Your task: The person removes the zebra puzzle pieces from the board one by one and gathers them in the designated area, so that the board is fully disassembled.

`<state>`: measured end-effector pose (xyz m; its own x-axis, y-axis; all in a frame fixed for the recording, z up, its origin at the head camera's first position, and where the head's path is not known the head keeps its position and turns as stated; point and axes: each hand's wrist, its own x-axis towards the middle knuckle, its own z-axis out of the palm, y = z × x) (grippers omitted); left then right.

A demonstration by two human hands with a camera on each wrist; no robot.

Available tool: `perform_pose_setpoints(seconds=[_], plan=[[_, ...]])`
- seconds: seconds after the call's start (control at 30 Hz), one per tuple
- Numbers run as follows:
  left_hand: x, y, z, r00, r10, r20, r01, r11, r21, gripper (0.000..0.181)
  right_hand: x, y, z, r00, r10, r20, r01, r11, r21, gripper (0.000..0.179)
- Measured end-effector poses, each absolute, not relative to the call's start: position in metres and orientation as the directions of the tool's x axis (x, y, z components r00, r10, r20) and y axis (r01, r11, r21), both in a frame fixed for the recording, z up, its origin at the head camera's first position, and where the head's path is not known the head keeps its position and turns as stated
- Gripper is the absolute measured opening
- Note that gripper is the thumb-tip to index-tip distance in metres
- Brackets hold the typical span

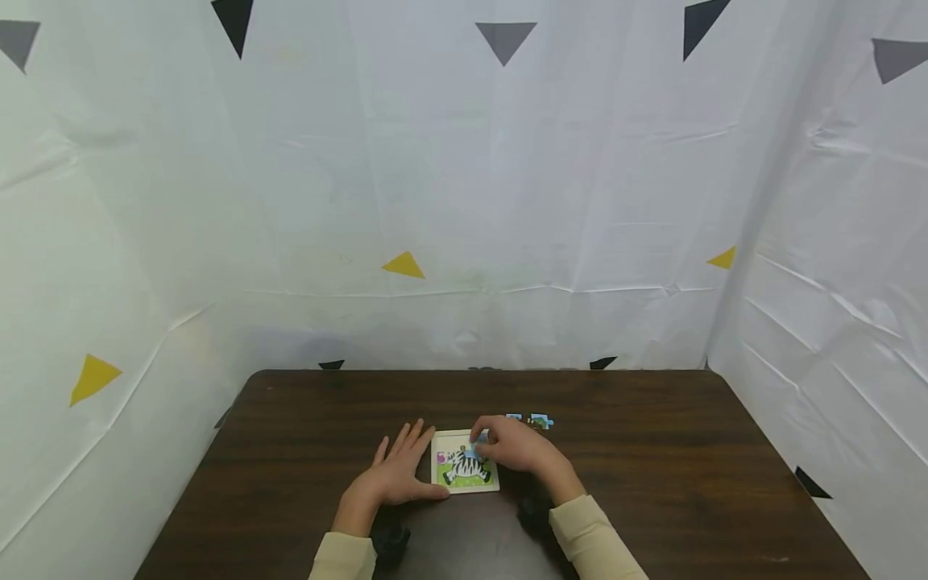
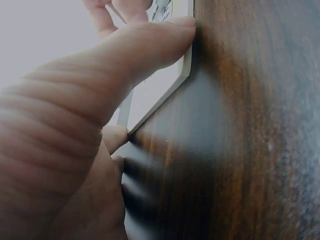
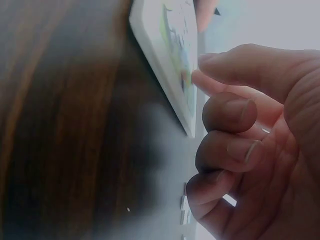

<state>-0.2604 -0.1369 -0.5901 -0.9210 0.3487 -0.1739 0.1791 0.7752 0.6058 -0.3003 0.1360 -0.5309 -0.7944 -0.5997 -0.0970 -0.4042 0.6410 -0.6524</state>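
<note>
A small white-framed zebra jigsaw puzzle lies flat on the dark wooden table. My left hand is spread along its left side. The left thumb rests on the near edge of the frame, and the other fingers reach past its left edge. Over the puzzle's upper right part, my right hand pinches a blue puzzle piece between thumb and index finger. Its other fingers are curled in toward the palm. In the right wrist view the pinched piece is mostly hidden behind the fingertips.
Beyond the right hand lie loose puzzle pieces, one blue and green piece and a blue one partly covered by that hand. The brown table meets a white curtain with printed triangles at the back and sides.
</note>
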Motion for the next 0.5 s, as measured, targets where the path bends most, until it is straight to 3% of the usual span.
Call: perform_pose_setpoints(seconds=[0.5], plan=[[-0.2579, -0.1347, -0.5847, -0.927, 0.337, -0.162, 0.171, 0.768, 0.617, 0.125, -0.2948, 0.128, -0.5291, -0.81, -0.574, -0.12, -0.38, 0.67, -0.638, 0.014]])
